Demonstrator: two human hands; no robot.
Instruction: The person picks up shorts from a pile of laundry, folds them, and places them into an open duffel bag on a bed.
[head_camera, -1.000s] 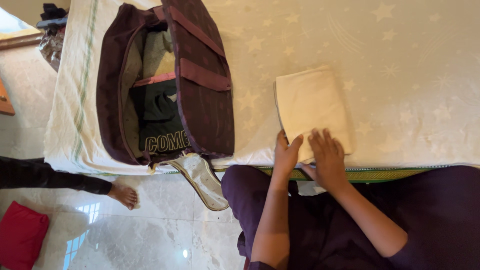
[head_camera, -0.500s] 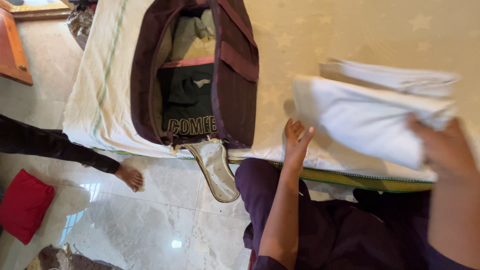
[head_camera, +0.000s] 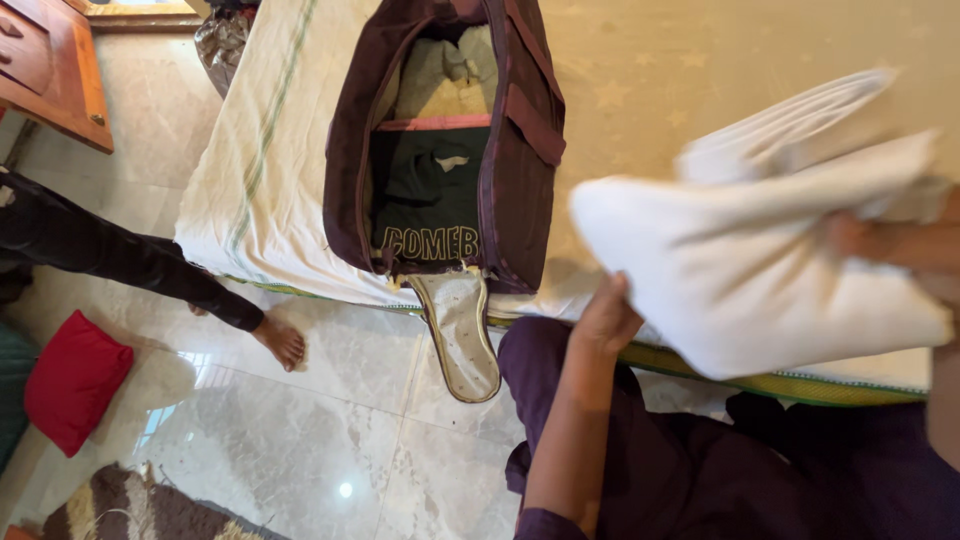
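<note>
- Head view: a folded cream cloth (head_camera: 760, 270) is held in the air above the near edge of the bed (head_camera: 640, 80), its long axis running left to right, tilted up toward the right.
- The right hand (head_camera: 885, 240) grips the cloth's right end; the left hand (head_camera: 605, 320) cups its lower left corner from beneath.
- An open maroon bag (head_camera: 515, 150) with dark clothing (head_camera: 430, 195) lies to the left on the bed.
- Another person's bare foot (head_camera: 280, 340) stands on the marble floor (head_camera: 300, 440) near a red cushion (head_camera: 75, 390).

One head-worn camera looks steeply down, close over the bed (head_camera: 640, 60) edge.
</note>
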